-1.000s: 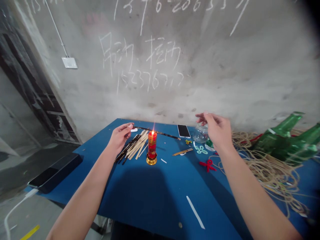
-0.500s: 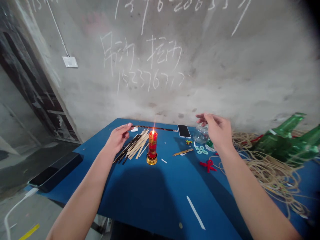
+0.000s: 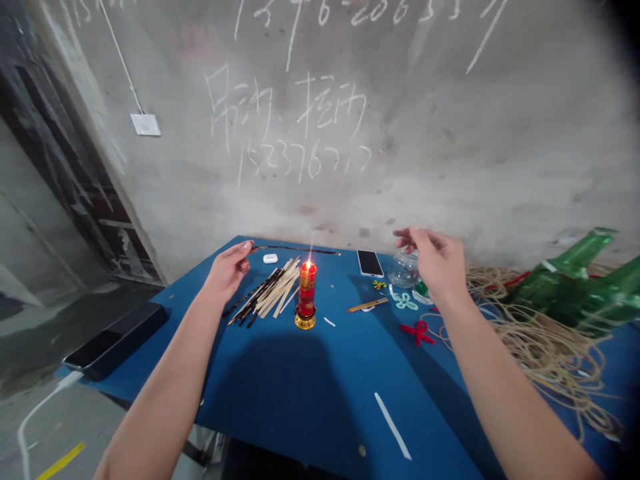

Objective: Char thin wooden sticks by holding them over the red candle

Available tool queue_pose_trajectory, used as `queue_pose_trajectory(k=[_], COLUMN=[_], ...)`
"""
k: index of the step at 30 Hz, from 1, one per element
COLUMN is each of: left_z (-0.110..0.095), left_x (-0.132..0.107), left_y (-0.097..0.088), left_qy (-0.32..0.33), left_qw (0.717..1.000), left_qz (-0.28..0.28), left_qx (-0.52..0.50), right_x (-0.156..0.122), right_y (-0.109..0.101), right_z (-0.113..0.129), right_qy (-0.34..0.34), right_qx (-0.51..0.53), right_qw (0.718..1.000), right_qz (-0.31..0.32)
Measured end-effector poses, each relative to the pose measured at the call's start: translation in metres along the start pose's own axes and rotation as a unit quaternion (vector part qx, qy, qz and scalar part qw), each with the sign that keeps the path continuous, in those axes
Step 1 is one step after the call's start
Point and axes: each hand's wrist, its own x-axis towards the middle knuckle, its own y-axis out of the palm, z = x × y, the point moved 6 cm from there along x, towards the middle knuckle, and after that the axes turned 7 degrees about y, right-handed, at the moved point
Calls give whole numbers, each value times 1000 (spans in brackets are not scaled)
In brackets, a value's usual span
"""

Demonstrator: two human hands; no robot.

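Note:
My left hand (image 3: 230, 268) pinches one end of a thin dark, scorched-looking stick (image 3: 323, 251). The stick extends to the right, level, and passes behind the flame of a lit red candle (image 3: 307, 293) on a gold base. Below and beside that hand lies a pile of sticks (image 3: 273, 293), some pale and some blackened. My right hand (image 3: 436, 260) hovers near a clear glass jar (image 3: 401, 270), partly covering it. Its fingers are loosely bent and apart, and no object shows in them.
The blue table (image 3: 300, 387) also bears a phone (image 3: 370, 263), a small white case (image 3: 271, 259), a bamboo strip (image 3: 367, 305), a red pipe-cleaner shape (image 3: 419, 332), a white strip (image 3: 393, 425), and a black box (image 3: 120, 340). Tangled cord (image 3: 530, 353) and green bottles (image 3: 555, 280) stand right.
My left hand has drawn the stick a little to the left, so its far end lies further from the phone. My right hand stays nearly in place.

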Motion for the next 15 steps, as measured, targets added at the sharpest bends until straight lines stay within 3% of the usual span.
queue_pose_trajectory(k=[15], left_z=[4], left_x=[17], left_y=[-40], left_qy=[10], left_qw=[999], left_qz=[-8], left_qx=[-38], right_x=[-3], right_y=[1], right_z=[4], right_qy=[7], right_qx=[5], right_qw=[1000], right_qz=[11])
